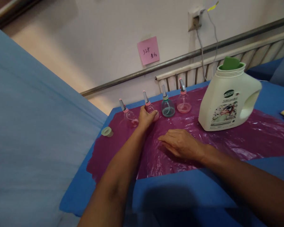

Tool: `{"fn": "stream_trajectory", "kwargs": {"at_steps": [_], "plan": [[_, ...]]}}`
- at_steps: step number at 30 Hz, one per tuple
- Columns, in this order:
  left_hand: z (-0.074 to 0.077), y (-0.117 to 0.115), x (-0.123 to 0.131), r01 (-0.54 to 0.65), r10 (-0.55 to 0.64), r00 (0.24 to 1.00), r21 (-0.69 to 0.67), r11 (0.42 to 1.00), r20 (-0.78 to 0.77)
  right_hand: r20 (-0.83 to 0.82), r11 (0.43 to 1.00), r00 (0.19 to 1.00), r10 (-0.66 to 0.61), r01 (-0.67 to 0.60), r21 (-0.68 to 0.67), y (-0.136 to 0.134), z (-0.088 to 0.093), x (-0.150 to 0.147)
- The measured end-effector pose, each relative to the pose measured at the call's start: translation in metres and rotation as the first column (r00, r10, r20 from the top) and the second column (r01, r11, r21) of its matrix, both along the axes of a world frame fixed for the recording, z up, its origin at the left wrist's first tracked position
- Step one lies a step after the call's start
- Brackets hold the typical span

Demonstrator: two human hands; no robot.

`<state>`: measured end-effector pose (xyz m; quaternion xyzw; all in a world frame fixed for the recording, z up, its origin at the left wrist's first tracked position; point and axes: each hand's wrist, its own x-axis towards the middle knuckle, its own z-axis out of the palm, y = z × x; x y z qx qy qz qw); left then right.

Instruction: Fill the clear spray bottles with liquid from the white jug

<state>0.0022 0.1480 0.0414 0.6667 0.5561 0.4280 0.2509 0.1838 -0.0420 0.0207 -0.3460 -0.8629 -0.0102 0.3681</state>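
Note:
In the head view, my left hand is wrapped round the lower part of a clear spray bottle with a pink collar and grey trigger head. The bottle stands upright, partly hidden by my fingers. To its left is another clear spray bottle with a little pink liquid. On its right stand a green-tinted spray bottle and a pink-tinted spray bottle. My right hand, fingers curled together, is low over the shiny purple plastic sheet; nothing shows in it.
A large cream detergent jug with a green spout stands at the right. The pale green cap lies left on the sheet. Blue cloth covers the table. A pink note and a socket with cords are on the wall behind.

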Motion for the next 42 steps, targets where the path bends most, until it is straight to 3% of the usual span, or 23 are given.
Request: {"fn": "stream_trajectory", "kwargs": {"at_steps": [4,9,13,16,23,29,33,38,42], "plan": [[0.017,-0.026,-0.008,0.022,-0.022,1.000,0.030,0.999,0.013,-0.160,0.997,0.986,-0.045,0.054,0.052,0.004,0.004,0.006],[0.033,-0.094,-0.016,0.153,-0.155,0.987,0.042,0.987,0.050,-0.465,0.971,0.858,-0.216,0.238,-0.010,0.005,0.017,0.013],[0.031,-0.145,-0.010,0.238,-0.237,0.970,-0.030,0.971,0.046,-0.572,0.949,0.759,-0.311,0.276,-0.150,0.005,0.020,0.013],[0.024,-0.165,-0.002,0.253,-0.253,0.967,-0.040,0.967,0.003,-0.580,0.940,0.740,-0.340,0.248,-0.234,0.003,0.020,0.009],[0.006,-0.176,0.001,0.297,-0.296,0.954,0.008,0.955,-0.041,-0.596,0.919,0.704,-0.385,0.229,-0.322,-0.006,0.027,0.001],[0.000,-0.177,-0.001,0.318,-0.318,0.948,-0.006,0.948,-0.011,-0.647,0.928,0.674,-0.358,0.177,-0.328,-0.008,0.021,-0.004],[-0.002,-0.174,0.000,0.331,-0.329,0.944,-0.049,0.942,0.033,-0.643,0.935,0.699,-0.312,0.104,-0.340,-0.008,0.017,-0.004],[-0.004,-0.173,0.000,0.365,-0.361,0.930,-0.049,0.930,0.069,-0.579,0.952,0.772,-0.262,0.106,-0.288,-0.008,0.014,0.000],[-0.003,-0.176,0.000,0.351,-0.348,0.936,-0.058,0.935,0.051,-0.593,0.947,0.747,-0.302,0.161,-0.279,-0.003,0.010,0.001]]}}
